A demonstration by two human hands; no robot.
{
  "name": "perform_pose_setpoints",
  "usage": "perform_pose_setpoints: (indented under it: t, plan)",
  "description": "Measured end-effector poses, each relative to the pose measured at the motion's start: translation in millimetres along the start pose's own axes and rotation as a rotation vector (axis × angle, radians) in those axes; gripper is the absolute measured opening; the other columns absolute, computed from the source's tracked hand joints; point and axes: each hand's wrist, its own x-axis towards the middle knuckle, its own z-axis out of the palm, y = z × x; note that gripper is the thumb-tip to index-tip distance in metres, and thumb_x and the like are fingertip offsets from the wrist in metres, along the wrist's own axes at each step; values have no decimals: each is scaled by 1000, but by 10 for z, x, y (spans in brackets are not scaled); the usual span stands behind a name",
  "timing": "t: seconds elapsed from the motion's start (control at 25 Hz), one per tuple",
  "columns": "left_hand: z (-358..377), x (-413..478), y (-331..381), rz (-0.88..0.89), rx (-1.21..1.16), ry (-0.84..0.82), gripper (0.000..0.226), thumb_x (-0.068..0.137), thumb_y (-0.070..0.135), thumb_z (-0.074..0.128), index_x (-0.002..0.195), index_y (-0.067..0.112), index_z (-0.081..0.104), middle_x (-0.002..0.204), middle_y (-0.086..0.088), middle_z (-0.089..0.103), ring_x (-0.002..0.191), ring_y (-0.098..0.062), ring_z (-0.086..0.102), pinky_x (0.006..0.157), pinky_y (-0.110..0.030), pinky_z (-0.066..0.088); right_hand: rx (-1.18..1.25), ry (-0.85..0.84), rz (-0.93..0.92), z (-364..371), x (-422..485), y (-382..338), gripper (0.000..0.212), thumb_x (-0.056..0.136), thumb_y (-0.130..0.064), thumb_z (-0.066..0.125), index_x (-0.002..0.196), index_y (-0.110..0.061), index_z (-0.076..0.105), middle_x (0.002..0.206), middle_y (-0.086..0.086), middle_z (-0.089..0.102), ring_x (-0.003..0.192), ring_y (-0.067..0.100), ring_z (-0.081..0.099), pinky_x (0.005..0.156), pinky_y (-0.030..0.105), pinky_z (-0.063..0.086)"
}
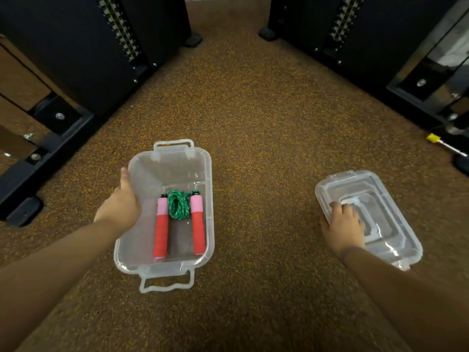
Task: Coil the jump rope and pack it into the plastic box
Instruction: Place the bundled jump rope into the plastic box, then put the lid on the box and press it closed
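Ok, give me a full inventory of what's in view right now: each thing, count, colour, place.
clear plastic box: one, transparent, floor centre, open
jump rope handles: two, red with pink tops, side by side in the box
green coiled rope: one bundle, between the handle tops
clear plastic lid: one, transparent, floor right of the box
black metal frames: two, far left and far right
yellow-tipped metal pin: one, floor far right
left hand: on the box's left rim
right hand: on the lid's near-left corner
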Motion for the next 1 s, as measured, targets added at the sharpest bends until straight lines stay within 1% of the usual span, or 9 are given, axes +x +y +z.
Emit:
perform_pose_setpoints:
  t: [0.12,0.28,0.4,0.52,0.6,0.72,0.76,0.88,1.0]
  plan:
    - [-16,2,25,-85,-54,17,72,90,8,40,147,13,-3,124,-35,52,110,-52,52,94,-54,41,-99,-31,125,105,-43,151,30,95,-16,43,121,-3,42,123,18,47,117,36,44,94,49,41]
    - [-65,-39,61,-101,-89,8,65,91,13,42,146,16,7,127,-33,51,113,-53,50,96,-53,41,-128,-117,95,175,-7,247,26,95,-2,31,119,1,40,124,22,47,115,37,51,91,44,46]
    - [-112,-85,123,-95,-91,5,60,93,14,41,145,16,11,126,-33,51,111,-52,51,93,-53,42,-100,-150,98,140,82,199,29,92,-5,47,119,4,40,124,23,49,115,39,53,92,42,46]
    - [-150,-115,183,-65,-93,16,57,92,14,42,141,13,14,121,-31,55,107,-50,55,93,-51,46,-9,-207,148,62,106,148,50,81,-11,68,121,4,42,125,23,45,119,40,47,93,46,45]
    - [-147,-120,223,-50,-125,6,52,92,16,43,138,15,17,114,-27,61,95,-46,62,87,-50,51,23,-184,173,61,80,155,59,75,-14,75,120,4,43,124,23,42,120,39,42,92,50,44]
    - [-75,-155,368,-46,-220,-43,43,93,18,43,131,19,23,104,-18,63,70,-37,69,67,-45,58,65,-115,173,132,-10,140,57,72,-13,75,116,6,45,121,23,39,116,40,39,88,50,44]
    - [-29,-161,417,-33,-235,-52,43,92,18,43,131,20,23,104,-16,62,69,-37,69,66,-45,58,89,-106,173,155,-53,101,55,71,-12,74,114,7,45,120,23,39,114,41,40,87,49,45]
    - [132,-195,594,13,-237,-79,46,90,18,43,130,21,21,108,-22,63,82,-42,67,74,-52,57,158,-92,171,219,-181,-40,56,72,-16,74,113,8,45,119,22,39,112,41,42,89,47,44]
    - [255,-261,791,86,-249,-109,45,90,17,42,130,21,22,104,-23,65,82,-43,67,74,-53,56,133,-25,153,270,-234,-58,57,79,-37,67,113,4,49,117,20,43,112,39,44,93,48,41]
